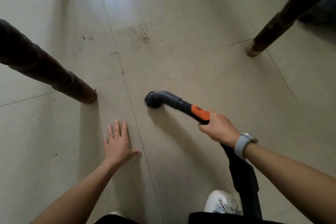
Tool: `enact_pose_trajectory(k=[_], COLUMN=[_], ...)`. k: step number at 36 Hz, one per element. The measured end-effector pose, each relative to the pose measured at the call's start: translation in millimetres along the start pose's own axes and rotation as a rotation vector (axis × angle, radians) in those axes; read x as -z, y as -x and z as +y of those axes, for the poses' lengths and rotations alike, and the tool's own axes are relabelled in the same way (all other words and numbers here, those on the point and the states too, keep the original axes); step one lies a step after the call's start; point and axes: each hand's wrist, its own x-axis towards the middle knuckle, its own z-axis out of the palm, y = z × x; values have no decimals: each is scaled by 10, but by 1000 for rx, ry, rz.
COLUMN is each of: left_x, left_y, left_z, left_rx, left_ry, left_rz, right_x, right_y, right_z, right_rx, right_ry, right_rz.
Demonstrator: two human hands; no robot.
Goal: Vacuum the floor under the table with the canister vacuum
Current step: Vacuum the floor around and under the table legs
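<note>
My right hand (218, 127) grips the black and orange handle (199, 112) of the vacuum hose. Its round dark brush nozzle (153, 100) touches the pale tiled floor (209, 78) in the middle of the view. The black hose (243, 174) runs back under my right wrist toward me. My left hand (118, 142) lies flat on the floor with straight spread fingers, left of the nozzle. A patch of brown crumbs and dust (141, 36) lies on the tiles beyond the nozzle, apart from it.
A dark wooden table leg (54, 76) stands at the left, its foot close to my left hand. Another table leg (283, 18) stands at the upper right. My white shoe (221, 202) is at the bottom. A few specks (85, 38) lie at the upper left.
</note>
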Motion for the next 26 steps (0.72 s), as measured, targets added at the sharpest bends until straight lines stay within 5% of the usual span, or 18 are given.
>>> enact_pose_trajectory(k=[8,14,19,26], left_x=[-28,-33,-86,-17], left_y=[-2,10,11,20], left_z=[-32,-39,-73,-82], left_rx=[-13,-7,-4,-28], left_ry=[-25,-39,-56,-41], left_rz=[25,57,102,76], right_x=[383,35,-91,227], right_y=[-329,10,349,90], right_z=[239,-288,-173,322], right_rx=[-195,132,170,-88], right_ry=[-103,-149,-351,-467], right_rz=[183,-98,-219,114])
